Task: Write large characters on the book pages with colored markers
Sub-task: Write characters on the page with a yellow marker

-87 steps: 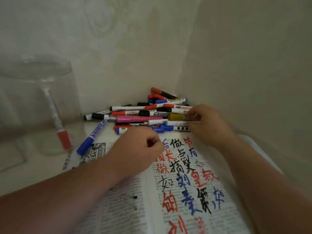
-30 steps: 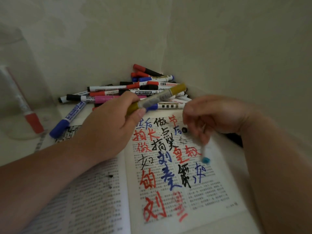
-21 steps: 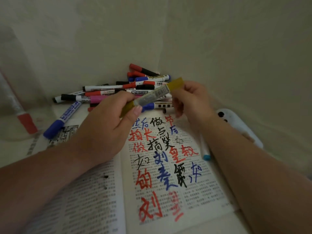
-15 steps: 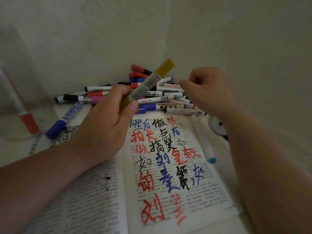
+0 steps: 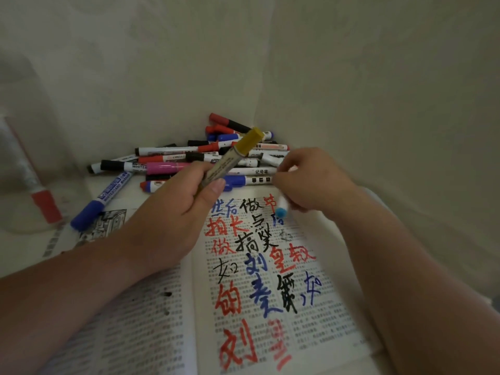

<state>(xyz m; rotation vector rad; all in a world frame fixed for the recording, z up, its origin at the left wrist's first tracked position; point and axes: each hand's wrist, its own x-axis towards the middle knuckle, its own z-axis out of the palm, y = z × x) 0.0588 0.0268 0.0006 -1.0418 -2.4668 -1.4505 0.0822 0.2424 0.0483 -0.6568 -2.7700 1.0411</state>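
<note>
Head view: left hand (image 5: 167, 220) grips yellow-capped marker (image 5: 238, 155) above open book (image 5: 140, 320); right hand (image 5: 311, 182) pinches blue-tipped marker (image 5: 281, 209) near its top edge; a slip could smudge written characters (image 5: 257, 282).

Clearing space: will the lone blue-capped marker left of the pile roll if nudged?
Likely: the blue-capped marker has a round, smooth barrel, so a sideways push should roll it. It looks rigid and light. Its cap seems to rest on the edge of the book, so it might pivot.
</note>
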